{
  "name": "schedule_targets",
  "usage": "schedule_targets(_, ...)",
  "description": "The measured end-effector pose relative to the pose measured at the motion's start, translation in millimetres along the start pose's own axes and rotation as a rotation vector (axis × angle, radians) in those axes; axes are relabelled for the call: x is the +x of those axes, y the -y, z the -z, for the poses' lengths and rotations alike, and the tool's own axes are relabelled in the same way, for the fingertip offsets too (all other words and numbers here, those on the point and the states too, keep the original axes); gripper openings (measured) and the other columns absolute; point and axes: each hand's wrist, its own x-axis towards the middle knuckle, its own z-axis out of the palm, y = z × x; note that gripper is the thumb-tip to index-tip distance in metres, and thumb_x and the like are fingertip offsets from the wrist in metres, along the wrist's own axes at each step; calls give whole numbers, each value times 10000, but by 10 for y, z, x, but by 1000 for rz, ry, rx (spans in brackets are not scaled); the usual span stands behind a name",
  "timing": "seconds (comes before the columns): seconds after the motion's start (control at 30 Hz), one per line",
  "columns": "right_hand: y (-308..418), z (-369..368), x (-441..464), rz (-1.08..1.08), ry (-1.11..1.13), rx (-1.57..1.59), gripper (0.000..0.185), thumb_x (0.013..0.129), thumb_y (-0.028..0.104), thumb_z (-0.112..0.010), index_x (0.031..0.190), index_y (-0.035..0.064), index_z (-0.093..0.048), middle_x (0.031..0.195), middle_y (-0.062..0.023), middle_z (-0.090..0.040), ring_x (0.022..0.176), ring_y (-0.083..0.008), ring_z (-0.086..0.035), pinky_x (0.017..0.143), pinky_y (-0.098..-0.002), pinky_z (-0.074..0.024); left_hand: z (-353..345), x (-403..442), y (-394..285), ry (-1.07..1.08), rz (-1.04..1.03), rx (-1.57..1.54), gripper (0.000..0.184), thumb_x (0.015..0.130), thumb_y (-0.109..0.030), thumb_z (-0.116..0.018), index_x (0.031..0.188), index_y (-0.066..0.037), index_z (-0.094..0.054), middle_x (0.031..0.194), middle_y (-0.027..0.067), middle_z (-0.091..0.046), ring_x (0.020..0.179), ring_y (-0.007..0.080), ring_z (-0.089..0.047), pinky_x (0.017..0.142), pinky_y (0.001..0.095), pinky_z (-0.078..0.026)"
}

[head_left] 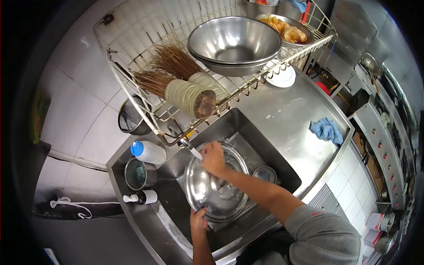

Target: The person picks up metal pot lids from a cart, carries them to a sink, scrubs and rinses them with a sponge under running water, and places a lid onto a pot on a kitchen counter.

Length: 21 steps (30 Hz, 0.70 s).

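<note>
A large round shiny metal bowl [229,201] is tilted inside the steel sink [282,172]. At its lower left rim, my left hand [199,219] grips the edge. Over the upper part of the bowl is my right hand [213,158], its fingers curled beside the white end of the faucet [194,151]; what lies within those fingers is hidden. Some water or suds show on the metal. A small round metal cup [265,175] sits in the sink, right of the bowl.
Above the sink hangs a wire rack [247,90] with metal bowls [234,42] and brushes [190,95]. A white bottle [150,152], metal container [134,174] and pump bottle [145,197] stand left. A blue cloth [327,130] lies on the right counter.
</note>
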Motion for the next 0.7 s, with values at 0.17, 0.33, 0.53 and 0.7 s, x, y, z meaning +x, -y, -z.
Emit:
schedule_targets(0.17,-796,-116,-69,-487,69,-9,374,826,370,-692,1043,70,-643,1081,-125,-622,1079,-301,-541,930,-416,-423,266,-361,-79,-120,-149,-8,375,747,117,-625,1106,13,-592,907,93,-651,818,199,-644,754,337,-528)
schedule_targets(0.33,-953,65,-24,-639,535,617,524,791,535,-738,1038,74,-702,841,-69,-686,791,-160,-630,749,-312,-490,482,-516,-256,-107,-113,-84,316,753,66,-682,1056,5,-613,914,83,-653,812,222,-654,785,353,-555)
schedule_targets(0.53,-154,602,290,-336,719,280,411,802,466,-744,1030,127,-702,858,-83,-689,783,-182,-648,727,-338,-502,625,-185,-886,-184,-83,594,414,778,-101,-785,1102,71,-593,962,106,-665,804,204,-642,738,339,-529)
schedule_targets(0.7,379,439,236,377,788,-80,448,737,542,-706,994,175,-699,855,-125,-681,841,-337,-656,744,-444,-512,-128,523,-1277,65,-280,1341,395,863,-347,-707,815,42,-661,622,91,-596,589,141,-503,581,338,-436)
